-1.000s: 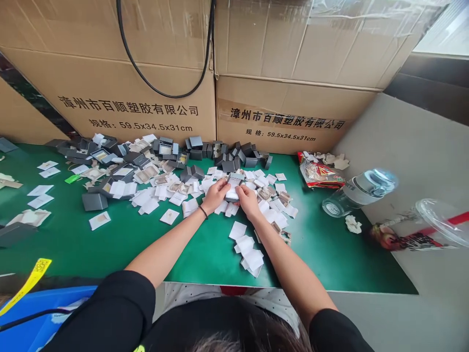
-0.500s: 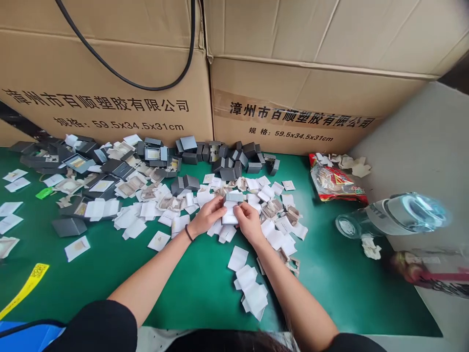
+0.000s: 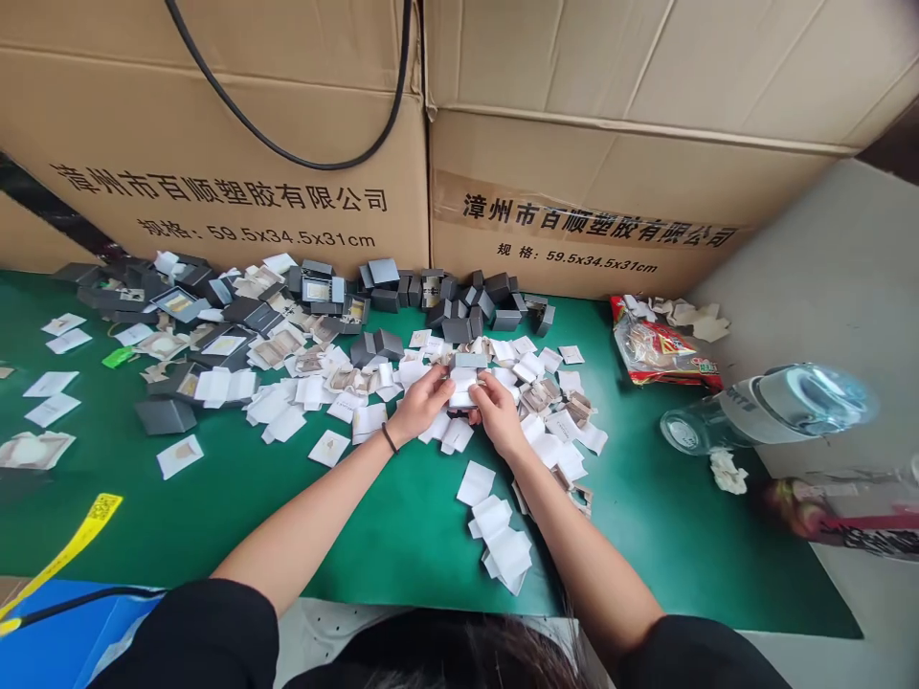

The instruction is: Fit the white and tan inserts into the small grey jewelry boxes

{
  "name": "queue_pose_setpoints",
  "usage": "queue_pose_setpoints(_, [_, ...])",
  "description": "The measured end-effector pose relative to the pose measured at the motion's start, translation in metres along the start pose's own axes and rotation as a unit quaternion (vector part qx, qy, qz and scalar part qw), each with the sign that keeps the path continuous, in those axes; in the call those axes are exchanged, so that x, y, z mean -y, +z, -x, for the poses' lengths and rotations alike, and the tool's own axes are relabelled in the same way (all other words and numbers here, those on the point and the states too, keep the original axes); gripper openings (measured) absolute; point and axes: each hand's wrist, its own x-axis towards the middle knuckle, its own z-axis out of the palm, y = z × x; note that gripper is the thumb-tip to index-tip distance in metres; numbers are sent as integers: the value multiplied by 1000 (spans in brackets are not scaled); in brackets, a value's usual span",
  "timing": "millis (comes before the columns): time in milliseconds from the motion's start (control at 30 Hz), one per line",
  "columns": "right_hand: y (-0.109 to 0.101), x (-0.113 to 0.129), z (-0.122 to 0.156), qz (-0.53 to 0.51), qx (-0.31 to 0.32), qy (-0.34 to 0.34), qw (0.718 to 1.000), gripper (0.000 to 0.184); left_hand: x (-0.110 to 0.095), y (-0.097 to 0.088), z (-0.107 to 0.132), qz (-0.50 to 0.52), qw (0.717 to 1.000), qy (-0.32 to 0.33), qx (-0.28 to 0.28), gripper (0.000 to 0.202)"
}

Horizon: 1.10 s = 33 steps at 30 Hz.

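Nearest, a loose stack of white cards (image 3: 503,545) on the green mat (image 3: 388,536). Beyond, left hand (image 3: 420,402) and right hand (image 3: 498,411) meeting over the scattered pile, fingers curled close, pinching a small white insert (image 3: 461,387) from both sides above the mat. Behind, grey boxes (image 3: 459,306) heaped along cardboard cartons (image 3: 287,144). Off right, a clear bottle (image 3: 768,407) lying flat.
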Motion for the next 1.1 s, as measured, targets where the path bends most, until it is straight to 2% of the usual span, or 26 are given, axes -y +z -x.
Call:
queue_pose_setpoints(167, [3, -9, -1, 3, -26, -18, 1000, 30, 1, -2, 1, -3, 998, 15, 69, 51])
queue_pose_setpoints(267, [5, -11, -2, -4, -59, -23, 998, 37, 3, -2, 0, -3, 998, 31, 57, 52])
queue_pose_setpoints(400, [4, -8, -3, -4, -77, -45, 996, 31, 2, -1, 0, 11, 998, 38, 53, 65])
queue_pose_setpoints(533, [0, -2, -1, 21, -94, -41, 994, 28, -2, -3, 1, -23, 997, 53, 40, 75])
queue_pose_setpoints(633, [-1, 1, 1, 26, -82, -12, 996, 29, -4, -6, 1, -45, 995, 71, 56, 70])
queue_pose_setpoints(733, [0, 3, 3, -1, -72, 0, 997, 30, -1, -7, -1, -21, 995, 67, 75, 68])
queue_pose_setpoints(967, [-1, 12, 1, -58, -6, 63, 996, 35, 10, -5, -2, 14, 999, 17, 38, 62])
queue_pose_setpoints(1100, [-1, 12, 0, -53, 6, 71, 996, 31, 10, -6, -2, -45, 998, 42, 18, 57])
